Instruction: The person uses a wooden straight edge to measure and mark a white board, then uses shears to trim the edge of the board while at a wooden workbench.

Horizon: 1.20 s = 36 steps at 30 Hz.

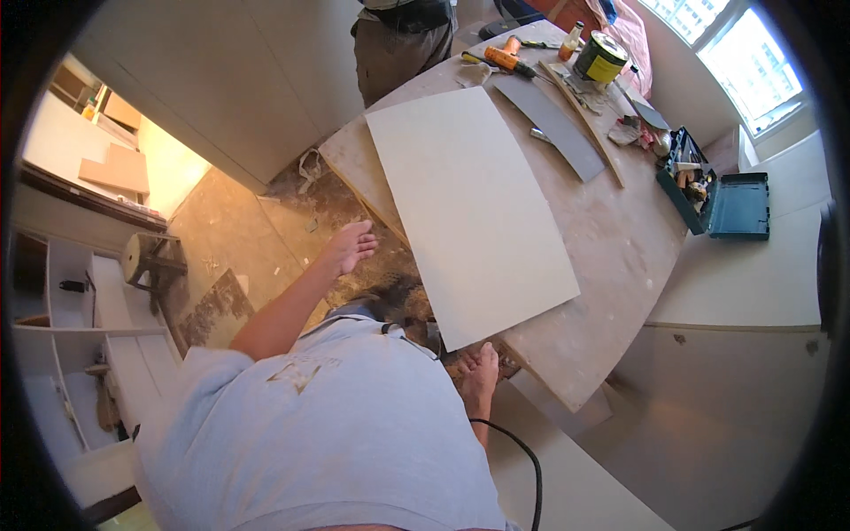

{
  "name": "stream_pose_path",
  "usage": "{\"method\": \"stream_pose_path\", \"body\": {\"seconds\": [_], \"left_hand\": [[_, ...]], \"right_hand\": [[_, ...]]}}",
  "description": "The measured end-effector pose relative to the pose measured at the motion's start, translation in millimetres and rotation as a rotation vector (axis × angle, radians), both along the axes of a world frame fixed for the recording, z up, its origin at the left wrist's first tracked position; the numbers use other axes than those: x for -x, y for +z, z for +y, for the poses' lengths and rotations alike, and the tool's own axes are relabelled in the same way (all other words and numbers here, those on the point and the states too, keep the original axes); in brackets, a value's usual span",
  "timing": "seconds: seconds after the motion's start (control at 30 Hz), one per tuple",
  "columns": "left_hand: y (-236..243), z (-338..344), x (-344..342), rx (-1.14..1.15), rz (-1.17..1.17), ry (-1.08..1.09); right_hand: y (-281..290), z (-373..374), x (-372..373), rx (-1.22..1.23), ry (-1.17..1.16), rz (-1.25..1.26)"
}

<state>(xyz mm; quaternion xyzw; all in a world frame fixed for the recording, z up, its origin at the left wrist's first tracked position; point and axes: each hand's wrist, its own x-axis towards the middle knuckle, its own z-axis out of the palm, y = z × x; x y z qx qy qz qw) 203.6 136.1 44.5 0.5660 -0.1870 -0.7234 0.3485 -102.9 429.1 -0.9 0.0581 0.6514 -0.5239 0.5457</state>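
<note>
A white panel (474, 212) lies on the worn wooden table (611, 265), overhanging its left edge. My left hand (352, 246) is held in the air left of the panel, fingers apart and slightly curled, holding nothing. My right hand (480, 372) is just beyond the panel's near edge, fingers loosely bent and apart, with nothing visible in it; whether it touches the table edge I cannot tell. Farther back on the table lie a grey curved strip (549, 128) and a narrow wooden batten (584, 119).
An orange drill (505, 57), a tin (598, 57), a bottle (571, 40) and an open teal toolbox (739, 203) sit toward the back and right. A co-worker (398, 53) stands beyond the table. Shelving (80, 345) and a stool (142, 258) are left; a black cable (536, 469) hangs beside me.
</note>
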Motion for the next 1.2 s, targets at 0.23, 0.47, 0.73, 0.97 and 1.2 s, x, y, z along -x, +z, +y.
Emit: {"method": "stream_pose_path", "body": {"seconds": [0.23, 0.47, 0.73, 0.97, 1.2], "left_hand": [[-3.8, -105.4, 20.9, 0.169, -0.089, -0.066], [-15.8, -264.8, -36.3, 0.875, -0.75, -0.242], [-26.7, -379.2, -62.7, 0.279, 0.427, 0.135], [-12.5, -402.3, 11.9, 0.238, 1.104, 0.109], [-2.1, -435.5, 73.9, 0.311, 1.245, -0.104]], "right_hand": [[-12.7, -54.8, -40.4, 0.356, -0.298, 0.002], [41.3, -61.4, -40.5, 0.177, -0.375, 0.056], [143.9, -69.8, -8.1, 0.267, -0.327, 0.119], [162.7, -75.4, 2.2, 0.214, -0.353, 0.027], [155.0, -67.8, 10.3, 0.175, -0.363, -0.018]]}}
